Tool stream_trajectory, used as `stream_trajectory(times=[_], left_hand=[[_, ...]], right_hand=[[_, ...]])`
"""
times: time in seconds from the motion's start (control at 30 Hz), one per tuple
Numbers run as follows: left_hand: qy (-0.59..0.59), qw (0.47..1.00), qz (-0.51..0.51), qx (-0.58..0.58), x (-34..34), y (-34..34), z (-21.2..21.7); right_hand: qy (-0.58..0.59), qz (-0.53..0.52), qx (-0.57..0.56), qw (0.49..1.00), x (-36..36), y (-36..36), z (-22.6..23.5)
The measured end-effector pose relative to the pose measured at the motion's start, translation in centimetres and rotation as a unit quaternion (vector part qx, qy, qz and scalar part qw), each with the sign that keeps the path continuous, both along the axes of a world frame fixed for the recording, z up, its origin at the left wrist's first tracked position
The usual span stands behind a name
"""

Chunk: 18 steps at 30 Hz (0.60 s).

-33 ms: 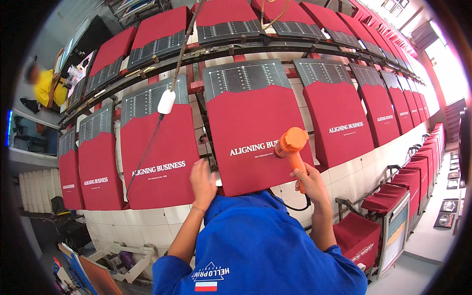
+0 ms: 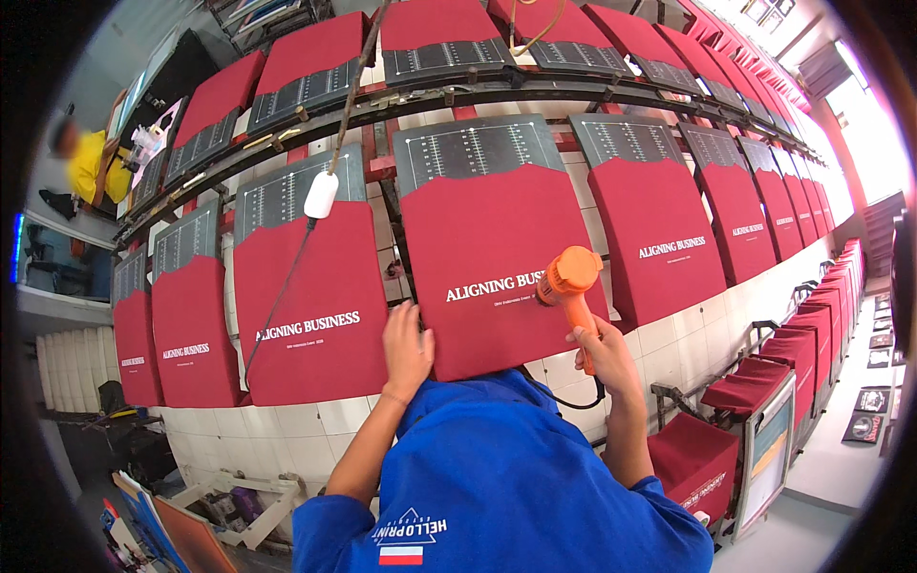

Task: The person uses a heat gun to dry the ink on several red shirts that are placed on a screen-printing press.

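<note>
Rows of dark boards (image 2: 478,145) run side by side, narrow gaps parting their edges. We find our right hand (image 2: 608,353), grip clamped on an orange dryer (image 2: 573,275), its head over the right side of the central red cloth (image 2: 492,229). Our left hand (image 2: 408,350), grip apart, stands at that cloth's lower left edge; whether touching, we cannot tell.

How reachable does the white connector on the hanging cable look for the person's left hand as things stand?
Probably yes: the left hand appears empty, and nothing visible blocks its way to the white connector, though depth is hard to judge.
</note>
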<state>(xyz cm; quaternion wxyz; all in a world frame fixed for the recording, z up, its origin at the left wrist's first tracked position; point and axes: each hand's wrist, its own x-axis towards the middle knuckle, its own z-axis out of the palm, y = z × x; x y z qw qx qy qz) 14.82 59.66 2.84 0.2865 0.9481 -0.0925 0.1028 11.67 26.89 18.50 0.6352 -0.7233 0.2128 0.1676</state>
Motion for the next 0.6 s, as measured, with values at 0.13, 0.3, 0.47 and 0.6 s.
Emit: stream_trajectory(times=[0.13,0.3,0.47,0.6], left_hand=[[0.017,0.998,-0.063,-0.006,3.4,-5.0,-1.0],[0.046,0.995,-0.065,0.059,4.1,-6.9,-2.2],[0.052,0.994,-0.069,0.064,2.9,-6.8,-2.5],[0.053,0.993,-0.081,0.064,1.4,-6.5,-2.2]], right_hand=[[-0.007,-0.012,-0.001,1.0,-0.2,-0.5,0.2],[-0.021,-0.016,0.011,1.0,-0.8,-0.9,-0.3],[-0.016,-0.004,0.017,1.0,-0.8,-0.3,-0.3],[-0.014,0.02,0.033,0.999,-0.4,1.9,0.1]])
